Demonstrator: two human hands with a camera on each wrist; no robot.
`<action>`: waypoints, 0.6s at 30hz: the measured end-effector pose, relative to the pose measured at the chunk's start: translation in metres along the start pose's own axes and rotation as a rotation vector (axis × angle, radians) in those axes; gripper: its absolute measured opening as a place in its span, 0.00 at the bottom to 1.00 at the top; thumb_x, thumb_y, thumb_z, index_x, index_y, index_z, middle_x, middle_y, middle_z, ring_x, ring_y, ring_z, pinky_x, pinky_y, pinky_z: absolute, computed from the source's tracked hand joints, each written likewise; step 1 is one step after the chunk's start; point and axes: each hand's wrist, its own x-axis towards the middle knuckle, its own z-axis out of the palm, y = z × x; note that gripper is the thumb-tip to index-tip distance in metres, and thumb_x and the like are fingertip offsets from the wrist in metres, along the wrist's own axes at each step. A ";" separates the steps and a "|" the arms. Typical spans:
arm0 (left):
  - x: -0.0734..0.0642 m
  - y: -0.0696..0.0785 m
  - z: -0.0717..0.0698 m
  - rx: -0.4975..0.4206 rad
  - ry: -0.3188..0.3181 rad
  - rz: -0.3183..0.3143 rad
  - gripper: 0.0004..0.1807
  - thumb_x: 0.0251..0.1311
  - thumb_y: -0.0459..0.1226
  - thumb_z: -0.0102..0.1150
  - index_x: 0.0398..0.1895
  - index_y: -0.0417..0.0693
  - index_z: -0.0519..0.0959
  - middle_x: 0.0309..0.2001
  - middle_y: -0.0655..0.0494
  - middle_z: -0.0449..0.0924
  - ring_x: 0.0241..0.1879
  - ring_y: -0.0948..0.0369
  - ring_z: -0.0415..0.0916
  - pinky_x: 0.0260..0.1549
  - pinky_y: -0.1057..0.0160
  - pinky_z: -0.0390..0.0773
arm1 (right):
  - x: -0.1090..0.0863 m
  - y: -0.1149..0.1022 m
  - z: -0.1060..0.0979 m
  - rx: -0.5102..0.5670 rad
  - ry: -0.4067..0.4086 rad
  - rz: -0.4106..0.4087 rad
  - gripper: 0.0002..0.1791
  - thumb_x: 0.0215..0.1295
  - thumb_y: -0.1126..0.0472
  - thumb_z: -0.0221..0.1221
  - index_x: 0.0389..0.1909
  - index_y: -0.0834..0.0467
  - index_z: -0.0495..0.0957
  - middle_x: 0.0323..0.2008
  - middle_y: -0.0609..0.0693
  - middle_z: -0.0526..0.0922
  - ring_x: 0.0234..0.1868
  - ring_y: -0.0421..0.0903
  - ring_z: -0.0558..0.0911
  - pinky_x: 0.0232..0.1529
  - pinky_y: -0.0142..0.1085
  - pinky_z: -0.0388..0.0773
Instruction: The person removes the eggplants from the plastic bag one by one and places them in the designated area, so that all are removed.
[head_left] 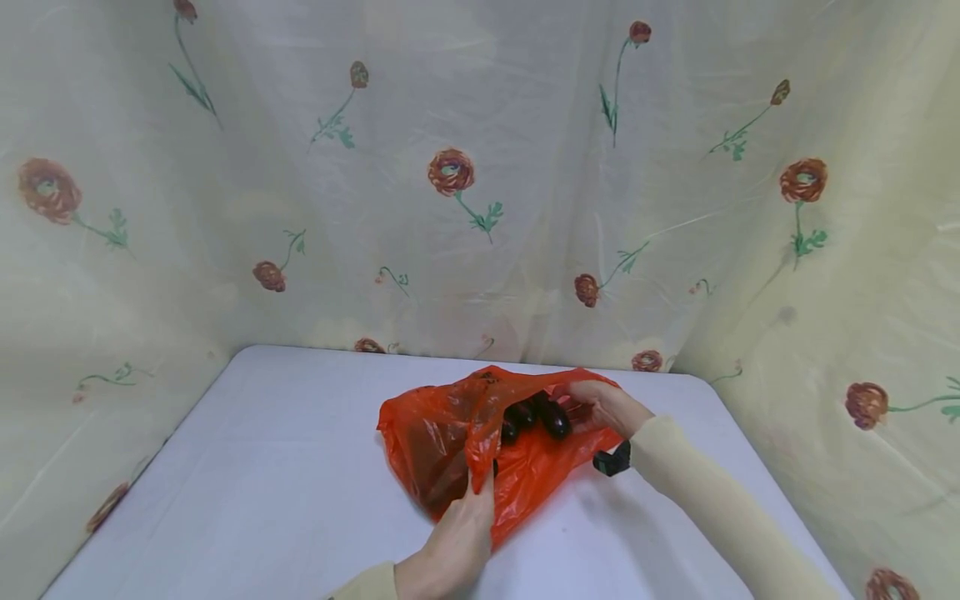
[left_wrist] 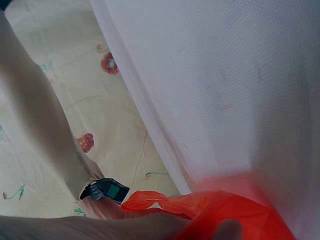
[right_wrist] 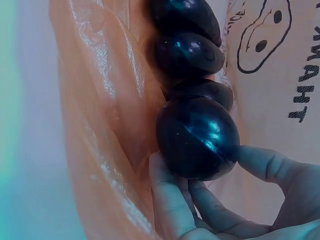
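A thin red plastic bag (head_left: pixel 427 425) lies on the white table with its mouth held up. My left hand (head_left: pixel 459 533) pinches the bag's near edge between thumb and fingers; in the left wrist view, red plastic fills the bottom beside it. Inside the bag mouth sit several dark, glossy egg-shaped objects (head_left: pixel 523 412), lined up close together in the right wrist view. My right hand (head_left: pixel 596 404) reaches into the bag and holds the nearest dark egg-shaped object (right_wrist: pixel 197 137), thumb on one side and fingers on the other. Its surface shows a faint seam line.
The white table (head_left: pixel 262 450) reaches back to a hanging curtain (head_left: pixel 510 208) printed with red flowers, which also covers both sides. A black wrist camera (head_left: pixel 612 459) is strapped at my right wrist. Black printing (right_wrist: pixel 302 85) marks the bag's inner side.
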 end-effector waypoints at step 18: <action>0.001 0.000 0.000 -0.004 -0.039 -0.020 0.38 0.52 0.22 0.60 0.69 0.34 0.58 0.43 0.40 0.77 0.23 0.60 0.80 0.21 0.67 0.80 | -0.002 0.004 0.000 0.047 0.017 0.016 0.24 0.66 0.55 0.56 0.59 0.64 0.70 0.34 0.55 0.83 0.35 0.49 0.81 0.51 0.46 0.80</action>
